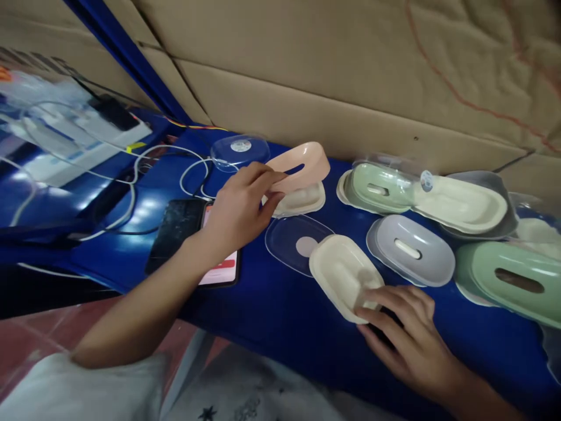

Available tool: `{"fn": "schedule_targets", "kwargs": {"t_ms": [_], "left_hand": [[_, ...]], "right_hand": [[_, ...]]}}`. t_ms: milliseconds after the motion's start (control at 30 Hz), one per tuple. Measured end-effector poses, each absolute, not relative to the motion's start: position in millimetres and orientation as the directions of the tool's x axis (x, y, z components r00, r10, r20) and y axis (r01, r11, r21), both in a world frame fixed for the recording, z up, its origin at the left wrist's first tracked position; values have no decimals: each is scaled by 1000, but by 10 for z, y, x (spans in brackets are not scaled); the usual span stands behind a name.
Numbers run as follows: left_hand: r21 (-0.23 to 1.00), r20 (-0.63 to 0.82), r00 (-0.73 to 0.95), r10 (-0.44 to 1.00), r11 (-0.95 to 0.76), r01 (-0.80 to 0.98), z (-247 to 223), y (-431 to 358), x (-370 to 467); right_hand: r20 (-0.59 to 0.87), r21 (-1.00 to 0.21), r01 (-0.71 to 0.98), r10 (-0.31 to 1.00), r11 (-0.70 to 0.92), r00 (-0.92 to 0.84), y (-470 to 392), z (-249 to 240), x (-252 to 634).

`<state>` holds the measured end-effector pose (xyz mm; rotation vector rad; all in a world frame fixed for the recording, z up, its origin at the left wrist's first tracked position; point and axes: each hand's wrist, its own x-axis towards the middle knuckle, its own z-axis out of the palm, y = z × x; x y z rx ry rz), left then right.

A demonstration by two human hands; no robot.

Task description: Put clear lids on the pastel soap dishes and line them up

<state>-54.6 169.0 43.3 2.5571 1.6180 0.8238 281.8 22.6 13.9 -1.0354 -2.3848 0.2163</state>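
Pinched in my left hand (245, 202) is a peach oval piece (313, 164) with a slot, tilted above a cream tray (302, 202). My right hand (407, 333) grips the near end of another cream tray (342, 269), its fingers at the rim and inside edge. Beside that tray lies a clear lid (284, 240) with a round label. To the right sit a grey slotted piece (423, 240), a green one (372, 181) and a larger green one (482, 269), each over a pale tray.
A phone (225, 272) and a black object (173, 231) lie left of centre. White cables (135, 169) run to a power strip (79, 152) at the left. Another clear lid (241, 152) rests behind. Cardboard (307, 111) stands along the table's back.
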Motion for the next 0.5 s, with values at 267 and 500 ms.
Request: {"fn": "schedule_targets", "kwargs": {"t_ms": [267,500], "left_hand": [[317,442,347,828,-505,802,422,1729,-564],[393,436,376,818,-549,738,429,1679,-544]], "right_hand": [[424,-424,622,751,659,-506,325,125,2810],[467,-164,639,630,752,-621,343,-78,2953]]}}
